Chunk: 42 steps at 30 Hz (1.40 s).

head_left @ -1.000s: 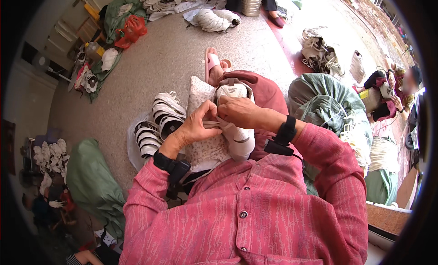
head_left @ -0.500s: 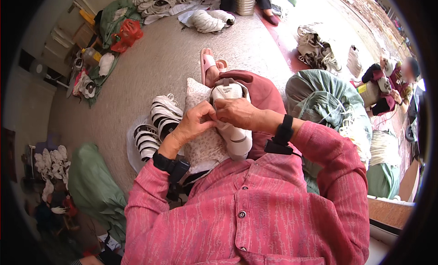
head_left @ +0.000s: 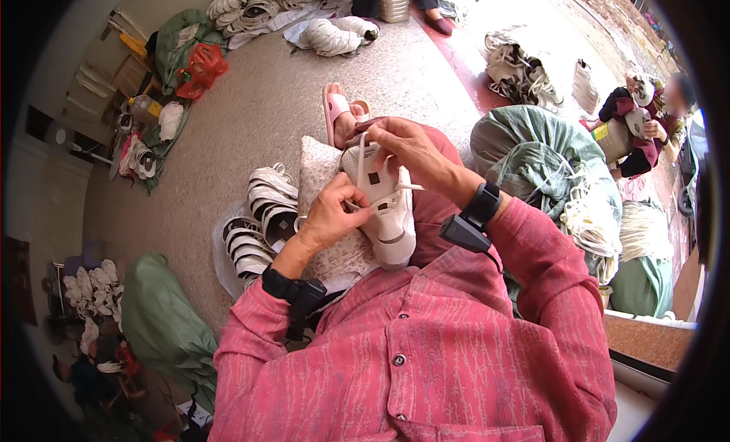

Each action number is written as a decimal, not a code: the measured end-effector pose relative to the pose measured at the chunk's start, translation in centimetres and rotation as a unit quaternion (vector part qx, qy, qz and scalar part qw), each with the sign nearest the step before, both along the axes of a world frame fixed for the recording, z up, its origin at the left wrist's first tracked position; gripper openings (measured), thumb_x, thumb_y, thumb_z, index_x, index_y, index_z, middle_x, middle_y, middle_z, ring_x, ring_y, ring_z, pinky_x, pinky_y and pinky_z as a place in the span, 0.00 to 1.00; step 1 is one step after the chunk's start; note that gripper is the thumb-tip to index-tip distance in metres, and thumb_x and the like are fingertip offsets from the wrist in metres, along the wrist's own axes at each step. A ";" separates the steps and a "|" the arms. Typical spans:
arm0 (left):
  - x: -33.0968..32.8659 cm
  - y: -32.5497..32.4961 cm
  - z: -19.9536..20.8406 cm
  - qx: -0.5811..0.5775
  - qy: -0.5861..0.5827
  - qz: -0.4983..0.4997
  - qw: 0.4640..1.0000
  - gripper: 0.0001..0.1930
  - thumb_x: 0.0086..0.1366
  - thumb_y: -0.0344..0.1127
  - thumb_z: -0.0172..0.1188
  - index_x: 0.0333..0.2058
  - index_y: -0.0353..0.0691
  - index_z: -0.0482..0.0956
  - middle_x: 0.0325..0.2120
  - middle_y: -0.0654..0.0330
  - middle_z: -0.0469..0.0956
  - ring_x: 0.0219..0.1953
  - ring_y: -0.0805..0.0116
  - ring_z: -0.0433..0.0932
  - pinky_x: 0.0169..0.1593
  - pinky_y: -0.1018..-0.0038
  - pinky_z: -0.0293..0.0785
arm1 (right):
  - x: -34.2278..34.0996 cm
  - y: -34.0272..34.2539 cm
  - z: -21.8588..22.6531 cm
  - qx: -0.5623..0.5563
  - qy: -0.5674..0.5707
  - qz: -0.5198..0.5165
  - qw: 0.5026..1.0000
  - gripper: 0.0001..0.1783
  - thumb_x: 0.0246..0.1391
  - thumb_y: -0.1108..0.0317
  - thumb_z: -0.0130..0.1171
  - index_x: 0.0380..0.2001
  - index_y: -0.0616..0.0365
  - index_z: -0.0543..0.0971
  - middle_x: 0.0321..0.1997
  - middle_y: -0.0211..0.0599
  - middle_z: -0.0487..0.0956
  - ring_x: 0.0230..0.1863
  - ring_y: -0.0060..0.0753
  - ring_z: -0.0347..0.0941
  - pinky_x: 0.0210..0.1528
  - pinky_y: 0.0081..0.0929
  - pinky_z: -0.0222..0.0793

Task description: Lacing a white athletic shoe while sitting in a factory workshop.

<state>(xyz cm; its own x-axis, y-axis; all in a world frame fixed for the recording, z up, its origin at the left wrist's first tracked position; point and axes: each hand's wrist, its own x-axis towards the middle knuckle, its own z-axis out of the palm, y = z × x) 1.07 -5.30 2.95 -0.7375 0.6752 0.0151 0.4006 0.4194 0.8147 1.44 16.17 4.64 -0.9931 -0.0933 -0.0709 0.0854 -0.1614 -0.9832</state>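
Note:
A white shoe (head_left: 394,248) lies on my lap, its toe toward me, against a floral-patterned cushion (head_left: 318,164). A white shoelace (head_left: 361,162) runs from its eyelets. My right hand (head_left: 414,154) pinches the lace and holds a length of it raised above the shoe's tongue. Lower down, the fingers of my left hand (head_left: 334,208) are closed on the lace beside the eyelets; the exact pinch point is partly hidden. Another lace end sticks out to the right below my right hand.
Left of the cushion stand nested rows of white-and-black shoes (head_left: 272,202). Green sacks flank me, one at right (head_left: 525,141) and one at left (head_left: 163,313). Bundles of white laces (head_left: 645,233) lie at right. Another person (head_left: 642,126) sits far right; shoe piles (head_left: 334,36) lie ahead.
My right hand has risen away from my left, drawing a length of lace up. The hands were together over the shoe before; now its eyelets and tongue show. The view has shifted slightly.

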 end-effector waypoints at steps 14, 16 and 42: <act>-2.4 0.1 2.9 -0.050 -0.221 -0.077 0.971 0.08 0.58 0.33 0.63 0.24 0.35 0.77 0.31 0.66 0.67 0.35 0.76 0.69 0.40 0.80 0.66 | -7.7 24.6 0.4 -0.421 -0.076 -0.295 0.855 0.12 0.54 0.84 0.49 0.23 0.58 0.63 0.21 0.30 0.62 0.18 0.20 0.57 0.16 0.13 0.57; -2.3 -1.1 2.2 -0.032 -0.208 -0.061 0.976 0.10 0.60 0.36 0.64 0.26 0.35 0.79 0.32 0.66 0.66 0.37 0.76 0.69 0.41 0.79 0.66 | -6.2 29.7 2.4 -0.415 -0.006 -0.331 0.847 0.14 0.58 0.78 0.50 0.20 0.55 0.61 0.17 0.26 0.60 0.15 0.19 0.54 0.14 0.16 0.54; 5.8 7.3 -0.5 -0.015 0.083 -0.361 0.929 0.10 0.62 0.39 0.57 0.35 0.38 0.77 0.26 0.52 0.79 0.30 0.55 0.80 0.33 0.61 0.75 | 10.3 46.4 -4.7 -0.317 0.031 -0.282 0.905 0.16 0.61 0.76 0.52 0.52 0.69 0.72 0.52 0.44 0.77 0.46 0.28 0.77 0.46 0.19 0.79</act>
